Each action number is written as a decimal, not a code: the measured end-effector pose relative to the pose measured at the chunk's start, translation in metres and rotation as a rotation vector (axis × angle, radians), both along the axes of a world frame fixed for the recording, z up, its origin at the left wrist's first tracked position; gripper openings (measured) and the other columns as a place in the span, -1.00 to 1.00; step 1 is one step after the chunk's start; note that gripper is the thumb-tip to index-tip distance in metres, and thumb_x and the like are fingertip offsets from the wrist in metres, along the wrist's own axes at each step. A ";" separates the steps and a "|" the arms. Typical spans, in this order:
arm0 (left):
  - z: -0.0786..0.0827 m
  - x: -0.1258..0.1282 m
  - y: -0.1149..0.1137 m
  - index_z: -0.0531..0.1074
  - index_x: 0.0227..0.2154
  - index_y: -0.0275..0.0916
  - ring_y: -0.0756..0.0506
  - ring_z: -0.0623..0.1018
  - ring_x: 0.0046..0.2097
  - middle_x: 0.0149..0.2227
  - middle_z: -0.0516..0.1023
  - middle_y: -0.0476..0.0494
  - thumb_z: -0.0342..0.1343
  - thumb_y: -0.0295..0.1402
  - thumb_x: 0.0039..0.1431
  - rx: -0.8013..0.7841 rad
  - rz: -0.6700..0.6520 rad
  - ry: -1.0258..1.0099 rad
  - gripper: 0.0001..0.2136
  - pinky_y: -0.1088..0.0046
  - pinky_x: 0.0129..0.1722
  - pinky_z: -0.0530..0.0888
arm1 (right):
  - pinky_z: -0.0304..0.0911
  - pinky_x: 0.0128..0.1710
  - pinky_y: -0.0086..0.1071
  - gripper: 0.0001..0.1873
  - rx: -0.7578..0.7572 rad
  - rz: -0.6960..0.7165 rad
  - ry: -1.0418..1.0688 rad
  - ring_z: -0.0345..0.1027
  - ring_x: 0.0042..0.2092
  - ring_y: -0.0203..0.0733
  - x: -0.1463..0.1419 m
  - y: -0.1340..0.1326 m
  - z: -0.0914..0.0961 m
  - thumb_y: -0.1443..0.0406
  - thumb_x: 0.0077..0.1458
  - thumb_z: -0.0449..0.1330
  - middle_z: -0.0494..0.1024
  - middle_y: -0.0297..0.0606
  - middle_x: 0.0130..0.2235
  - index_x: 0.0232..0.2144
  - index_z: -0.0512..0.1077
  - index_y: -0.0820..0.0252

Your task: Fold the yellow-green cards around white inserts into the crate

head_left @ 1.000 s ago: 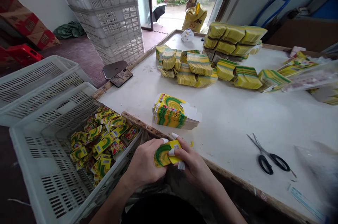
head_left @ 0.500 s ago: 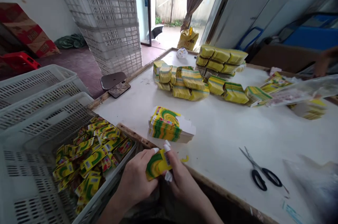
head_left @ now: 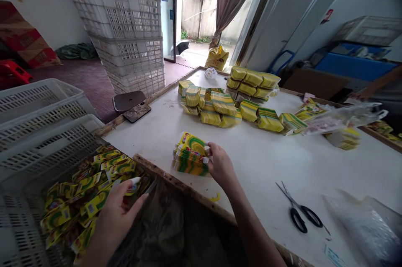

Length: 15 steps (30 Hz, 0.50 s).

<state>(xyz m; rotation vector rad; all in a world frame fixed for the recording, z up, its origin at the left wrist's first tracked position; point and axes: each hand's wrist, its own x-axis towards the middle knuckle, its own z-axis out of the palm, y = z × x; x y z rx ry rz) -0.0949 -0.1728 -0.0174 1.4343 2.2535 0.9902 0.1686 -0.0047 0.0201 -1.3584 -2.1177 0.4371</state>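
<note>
My left hand (head_left: 117,212) hovers over the grey plastic crate (head_left: 21,200), thumb and fingers apart, holding nothing. Below it, many filled yellow-green packets (head_left: 99,198) lie heaped in that crate. My right hand (head_left: 221,166) reaches across the table edge and pinches a carton at the right end of a stack of flat yellow-green cartons (head_left: 190,154). White coverings show on fingertips of both hands. A small yellow scrap (head_left: 215,197) lies near the edge, below my right wrist.
Black-handled scissors (head_left: 298,210) and a clear plastic bag (head_left: 367,221) lie at right. Bundled carton stacks (head_left: 220,107) stand farther back. A phone (head_left: 137,112) rests at the left edge. Tall white crates (head_left: 135,49) stand behind. Another person's arm (head_left: 377,86) shows at far right.
The yellow packet both hands held has left them. My left hand moved left over the crate and opened; my right hand moved up and forward to the carton stack. The view shifted slightly.
</note>
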 end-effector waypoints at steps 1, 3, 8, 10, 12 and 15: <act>-0.002 0.009 0.002 0.40 -0.10 -0.17 -0.29 0.49 0.01 -0.03 0.49 -0.22 0.11 0.02 0.04 0.003 -0.041 -0.078 -0.55 0.22 -0.18 0.54 | 0.27 -0.16 -0.21 -0.53 0.007 -0.007 -0.001 0.34 -0.21 -0.07 0.000 -0.002 0.002 0.55 -0.08 0.06 0.48 -0.15 -0.26 -0.06 0.30 0.25; -0.005 0.030 0.007 0.41 -0.08 -0.18 -0.26 0.51 -0.01 -0.04 0.51 -0.23 0.16 -0.02 0.04 0.024 -0.131 -0.248 -0.55 0.21 -0.10 0.52 | 0.26 -0.22 -0.27 -0.46 0.011 -0.023 0.032 0.32 -0.24 -0.11 -0.001 -0.012 0.007 0.56 -0.11 0.04 0.43 -0.20 -0.27 -0.02 0.24 0.23; 0.004 0.088 0.025 0.20 0.14 -0.18 -0.27 0.44 0.11 0.10 0.43 -0.30 0.11 0.15 0.00 0.394 -0.305 -0.944 -0.28 0.20 0.01 0.47 | 0.23 -0.36 -0.41 -0.47 -0.233 0.186 0.352 0.27 -0.39 -0.27 -0.014 -0.064 0.015 0.51 -0.08 0.11 0.35 -0.38 -0.33 -0.02 0.17 0.10; 0.015 0.106 0.032 0.33 0.01 -0.20 -0.27 0.52 -0.01 -0.05 0.51 -0.28 -0.05 0.22 0.05 0.508 -0.287 -1.218 -0.35 0.19 -0.08 0.51 | 0.19 -0.41 -0.46 -0.50 -0.419 0.321 0.494 0.23 -0.42 -0.31 -0.023 -0.086 0.012 0.49 -0.06 0.15 0.33 -0.41 -0.35 -0.05 0.19 0.08; 0.028 0.118 0.040 0.41 -0.18 -0.21 -0.21 0.56 -0.19 -0.26 0.53 -0.19 -0.12 0.21 0.09 0.576 -0.183 -1.424 -0.43 0.21 -0.17 0.53 | 0.18 -0.42 -0.47 -0.54 -0.585 0.372 0.666 0.22 -0.40 -0.32 -0.031 -0.105 0.007 0.47 -0.05 0.19 0.33 -0.42 -0.36 -0.09 0.22 0.08; 0.043 0.126 0.050 0.38 -0.40 -0.20 -0.07 0.49 -0.40 -0.49 0.38 -0.01 0.01 0.20 0.01 0.677 0.022 -1.581 -0.51 0.31 -0.22 0.53 | 0.22 -0.32 -0.43 -0.54 -0.753 0.363 0.835 0.27 -0.30 -0.26 -0.039 -0.119 0.001 0.42 -0.09 0.28 0.38 -0.38 -0.32 -0.12 0.26 0.10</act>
